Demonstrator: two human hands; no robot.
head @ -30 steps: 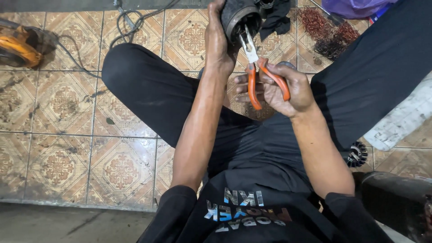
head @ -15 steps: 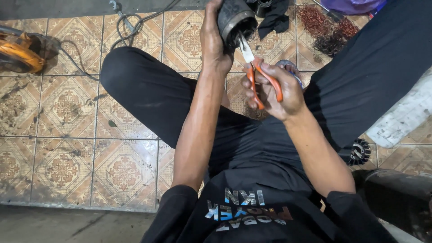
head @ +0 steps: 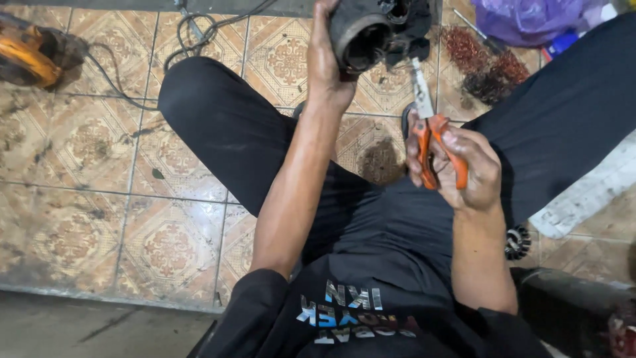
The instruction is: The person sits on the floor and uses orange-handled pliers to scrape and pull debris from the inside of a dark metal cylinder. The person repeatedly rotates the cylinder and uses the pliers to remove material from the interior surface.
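Note:
My left hand (head: 329,66) grips a dark, grimy cylindrical motor housing (head: 371,33) and holds it up above the tiled floor, its open end facing me. My right hand (head: 464,166) is closed around the orange handles of a pair of needle-nose pliers (head: 430,132). The pliers' metal jaws point up toward the lower edge of the housing, just short of it. I sit on the floor with my legs in black trousers spread apart.
An orange power tool (head: 30,56) with a black cable (head: 192,33) lies at the far left. Bundles of reddish copper wire (head: 483,63) and a purple plastic bag (head: 530,20) lie at the top right. A small toothed black part (head: 518,242) sits by my right leg.
The pliers' jaws were inside the housing's open end a second ago; now my right hand has drawn them down and out. My left hand has raised the housing slightly.

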